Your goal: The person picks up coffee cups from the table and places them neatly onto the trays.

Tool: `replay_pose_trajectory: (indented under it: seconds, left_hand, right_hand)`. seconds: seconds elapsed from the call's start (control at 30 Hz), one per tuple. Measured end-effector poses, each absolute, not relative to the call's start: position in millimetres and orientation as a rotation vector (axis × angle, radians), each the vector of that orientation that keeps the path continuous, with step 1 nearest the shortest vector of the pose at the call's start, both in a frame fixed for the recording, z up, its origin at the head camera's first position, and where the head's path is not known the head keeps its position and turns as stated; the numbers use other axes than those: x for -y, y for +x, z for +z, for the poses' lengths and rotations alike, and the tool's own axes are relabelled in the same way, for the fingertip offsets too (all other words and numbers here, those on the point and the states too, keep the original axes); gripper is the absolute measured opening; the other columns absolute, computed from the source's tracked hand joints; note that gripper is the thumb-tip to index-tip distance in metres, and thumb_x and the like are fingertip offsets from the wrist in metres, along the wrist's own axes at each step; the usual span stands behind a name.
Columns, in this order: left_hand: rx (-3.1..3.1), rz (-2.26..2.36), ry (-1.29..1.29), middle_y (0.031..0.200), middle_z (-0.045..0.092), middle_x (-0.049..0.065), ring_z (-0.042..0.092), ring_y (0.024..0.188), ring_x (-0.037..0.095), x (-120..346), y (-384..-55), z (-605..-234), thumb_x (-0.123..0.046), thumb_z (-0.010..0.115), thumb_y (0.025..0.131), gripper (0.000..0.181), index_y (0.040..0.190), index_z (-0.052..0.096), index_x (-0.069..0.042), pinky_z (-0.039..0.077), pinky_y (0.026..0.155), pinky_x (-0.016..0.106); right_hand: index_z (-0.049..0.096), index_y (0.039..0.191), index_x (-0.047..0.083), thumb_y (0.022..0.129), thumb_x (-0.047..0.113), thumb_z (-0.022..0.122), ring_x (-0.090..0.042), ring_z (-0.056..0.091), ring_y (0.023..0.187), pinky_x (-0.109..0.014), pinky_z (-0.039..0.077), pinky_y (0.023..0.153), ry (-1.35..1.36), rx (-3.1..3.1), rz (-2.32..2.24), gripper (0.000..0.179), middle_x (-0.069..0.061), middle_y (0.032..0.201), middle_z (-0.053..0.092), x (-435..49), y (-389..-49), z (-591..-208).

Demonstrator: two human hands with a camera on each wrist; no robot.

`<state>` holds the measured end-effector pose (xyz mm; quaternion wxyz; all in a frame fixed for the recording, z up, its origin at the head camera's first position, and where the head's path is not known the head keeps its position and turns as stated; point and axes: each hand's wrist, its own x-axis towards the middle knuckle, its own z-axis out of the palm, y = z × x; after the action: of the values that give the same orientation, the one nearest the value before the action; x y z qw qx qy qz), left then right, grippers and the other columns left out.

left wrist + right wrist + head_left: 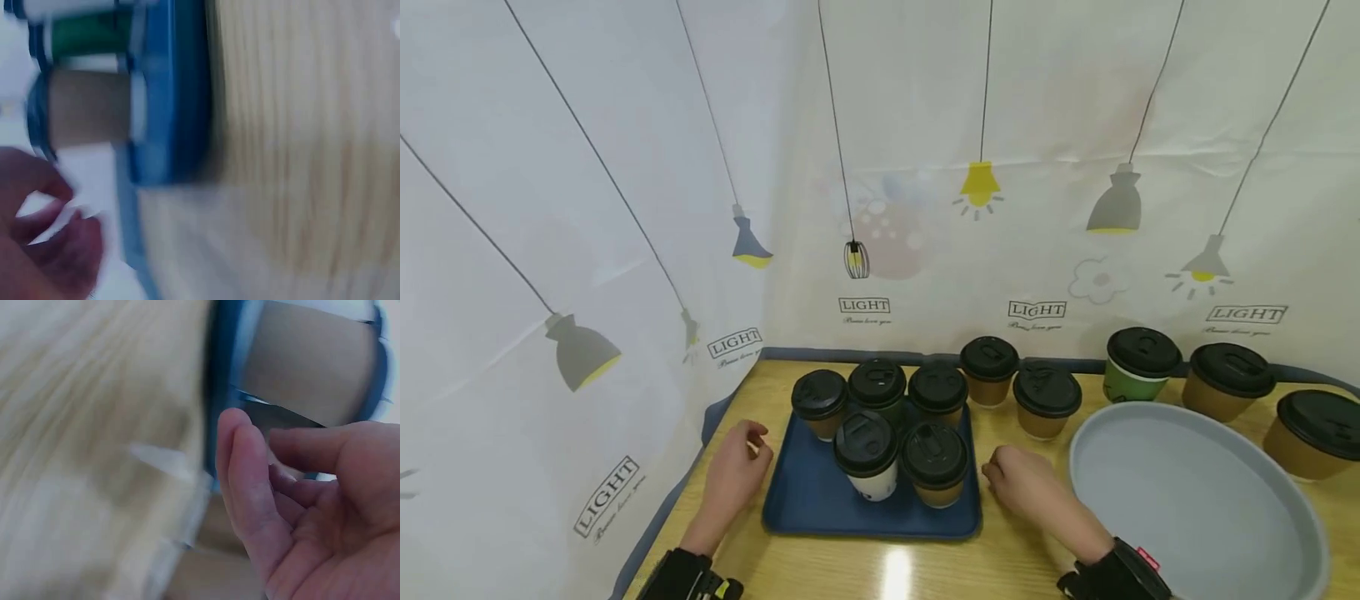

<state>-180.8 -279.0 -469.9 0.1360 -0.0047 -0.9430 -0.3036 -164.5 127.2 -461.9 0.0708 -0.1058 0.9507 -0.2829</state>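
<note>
A blue rectangular tray [820,517] lies on the wooden table, carrying several lidded paper coffee cups. At its front are a white cup [874,483] and a brown cup [938,493]; another brown cup [822,427] stands at the back left, beside a green one [90,32]. My left hand [739,467] hovers just left of the tray, its fingers loosely bent around nothing. To the right of the tray is my right hand [1022,483], fingers loosely curved with nothing between them in the right wrist view. Both wrist views are blurred.
A large grey oval tray [1187,500] lies on the right. Behind and beside it stand a green cup [1131,383] and several brown cups, including one [1041,425] near the blue tray. A sheet printed with lamps [925,108] hangs behind and at the left.
</note>
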Motion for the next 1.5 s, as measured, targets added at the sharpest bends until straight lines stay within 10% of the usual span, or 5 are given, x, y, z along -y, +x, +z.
replay_pose_trajectory:
  seconds: [0.23,0.53,0.83,1.5]
  left_hand:
    - [2.157,-0.909,-0.648,0.098,0.062,0.007,0.057,0.075,0.013,198.1,-145.0,-430.6,0.014,0.062,0.083,0.028,0.104,0.066,-0.004,0.049,0.064,0.019]
    - [2.275,-1.429,-1.104,0.128,0.057,0.005,0.063,0.109,0.018,71.2,-118.9,-441.1,0.003,0.064,0.096,0.036,0.128,0.057,-0.012,0.057,0.087,0.027]
    - [2.481,-1.992,-0.539,0.148,0.044,0.001,0.041,0.142,0.024,-18.6,-140.8,-468.3,-0.025,0.069,0.098,0.056,0.147,0.044,-0.017,0.043,0.112,0.036]
    - [2.335,-1.97,-0.032,0.152,0.045,0.003,0.043,0.143,0.025,-94.6,-217.3,-519.1,-0.027,0.093,0.076,0.096,0.154,0.039,-0.013,0.035,0.116,0.05]
  right_hand:
    - [0.07,0.096,0.01,0.104,0.02,0.062,-0.015,0.049,0.06,-0.033,0.04,0.058,-0.173,-2.948,-0.862,0.014,0.004,0.07,0.056,-193.7,-127.5,-430.3]
    - [0.069,0.099,0.007,0.107,0.025,0.055,-0.014,0.055,0.065,-0.031,0.042,0.058,0.021,-2.94,-0.891,0.024,0.004,0.072,0.061,-262.4,-110.0,-435.4]
    - [0.073,0.095,0.01,0.105,0.025,0.061,-0.012,0.053,0.066,-0.033,0.044,0.06,-0.025,-2.929,-0.798,0.021,0.007,0.074,0.059,-262.3,-99.5,-455.4]
    - [0.074,0.097,0.007,0.102,0.021,0.065,-0.013,0.057,0.071,-0.037,0.05,0.063,0.032,-2.899,-0.779,0.018,0.006,0.081,0.066,-260.3,-104.1,-458.0]
